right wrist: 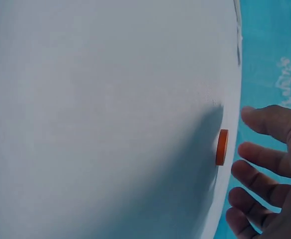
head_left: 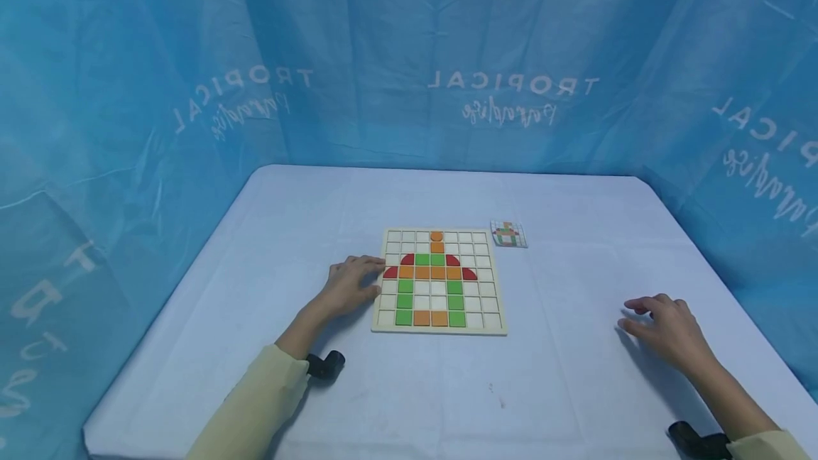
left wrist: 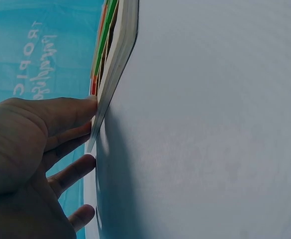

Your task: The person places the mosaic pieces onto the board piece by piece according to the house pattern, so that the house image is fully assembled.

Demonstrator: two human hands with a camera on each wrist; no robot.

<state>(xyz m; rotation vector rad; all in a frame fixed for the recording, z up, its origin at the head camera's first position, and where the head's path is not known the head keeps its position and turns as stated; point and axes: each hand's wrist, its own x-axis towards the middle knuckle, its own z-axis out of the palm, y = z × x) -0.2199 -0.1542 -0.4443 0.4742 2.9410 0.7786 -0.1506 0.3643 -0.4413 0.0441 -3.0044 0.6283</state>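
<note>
A square wooden grid board (head_left: 491, 320) lies mid-table, its cells partly filled with green and orange squares, red curved pieces and an orange round piece (head_left: 437, 236) at the top. My left hand (head_left: 350, 286) is at the board's left edge, thumb and fingertips right against its side, as the left wrist view (left wrist: 41, 144) also shows. Over at the right, my right hand (head_left: 669, 331) hovers low above the cloth with fingers loosely bent and nothing between them. An orange piece (right wrist: 222, 148) stands out on the table near those fingers; the hand hides it in the head view.
A small pattern card (head_left: 509, 234) lies beside the board's upper right corner, printed with a similar figure. White cloth (head_left: 562, 389) covers the table. Blue printed curtains (head_left: 409, 55) hang around its back and sides.
</note>
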